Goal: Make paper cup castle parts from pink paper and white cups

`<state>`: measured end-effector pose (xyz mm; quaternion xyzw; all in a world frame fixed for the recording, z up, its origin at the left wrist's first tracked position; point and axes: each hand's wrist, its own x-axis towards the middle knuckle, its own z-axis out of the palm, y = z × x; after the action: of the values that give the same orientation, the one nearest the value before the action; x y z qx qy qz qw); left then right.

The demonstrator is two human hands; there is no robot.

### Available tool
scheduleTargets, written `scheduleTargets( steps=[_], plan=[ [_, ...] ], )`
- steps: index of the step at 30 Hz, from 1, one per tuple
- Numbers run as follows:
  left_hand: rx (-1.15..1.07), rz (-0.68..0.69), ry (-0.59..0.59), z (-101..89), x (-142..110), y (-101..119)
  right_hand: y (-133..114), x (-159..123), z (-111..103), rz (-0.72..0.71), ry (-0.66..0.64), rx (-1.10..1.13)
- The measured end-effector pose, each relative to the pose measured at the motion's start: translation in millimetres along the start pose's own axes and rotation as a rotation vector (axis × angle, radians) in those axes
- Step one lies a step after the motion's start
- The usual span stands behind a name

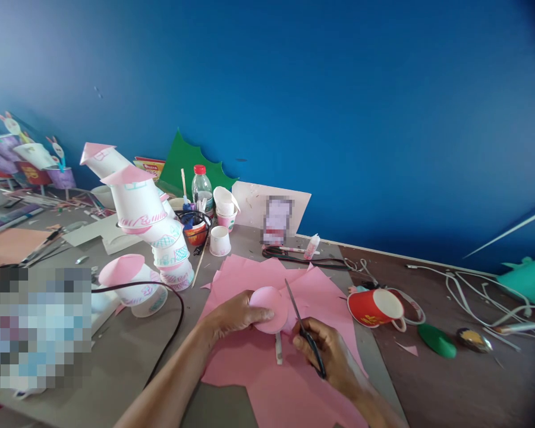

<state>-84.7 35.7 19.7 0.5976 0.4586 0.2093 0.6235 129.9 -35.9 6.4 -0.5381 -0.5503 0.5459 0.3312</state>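
Note:
My left hand is closed round a pink paper-covered cup or cone, held just above a large sheet of pink paper on the table. My right hand grips a pair of black-handled scissors, blades pointing up and left, tips close to the pink piece. A small white stick-like thing lies on the pink sheet between my hands.
A leaning stack of decorated white paper cups stands to the left, a black cable running beside it. A red cup lies on its side at right, near white cords and a green object. Bottle, small cups and a glue tube sit behind.

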Motion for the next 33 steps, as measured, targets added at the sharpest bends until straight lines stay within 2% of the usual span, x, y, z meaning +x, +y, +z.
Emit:
scheduleTargets(
  steps=[5, 9, 13, 17, 22, 24, 27, 30, 33],
  plan=[
    [-0.123, 0.004, 0.059, 3.2, 5.5, -6.8, 9.5, 3.9, -3.4, -0.073, 0.130, -0.052],
    [-0.169, 0.046, 0.146, 3.9, 7.3, -5.8, 17.8, 10.1, -8.2, -0.144, 0.287, -0.367],
    [-0.179, 0.021, 0.230, 3.4, 8.6, -4.6, 23.8, 15.9, -14.4, -0.209, 0.425, -0.721],
    [-0.207, 0.037, 0.277, 1.4, 12.1, -8.8, 14.1, 13.4, -20.9, -0.151, 0.433, -1.008],
    [-0.200, 0.127, 0.232, -0.7, 14.0, -9.0, -3.2, 6.2, -26.9, -0.144, 0.447, -1.255],
    [-0.228, 0.153, 0.239, -0.6, 12.6, -6.1, -8.0, 7.2, -26.7, -0.135, 0.441, -1.294],
    [-0.239, 0.151, 0.277, -0.7, 10.2, -3.3, -13.2, 13.8, -23.0, -0.057, 0.366, -1.274],
    [-0.236, 0.151, 0.273, -2.2, 10.9, -6.1, -11.2, 23.7, -20.2, -0.003, 0.325, -1.128],
    [-0.266, 0.150, 0.283, -4.6, 14.8, -11.9, -0.3, 32.2, -23.2, -0.037, 0.387, -0.957]
  ],
)
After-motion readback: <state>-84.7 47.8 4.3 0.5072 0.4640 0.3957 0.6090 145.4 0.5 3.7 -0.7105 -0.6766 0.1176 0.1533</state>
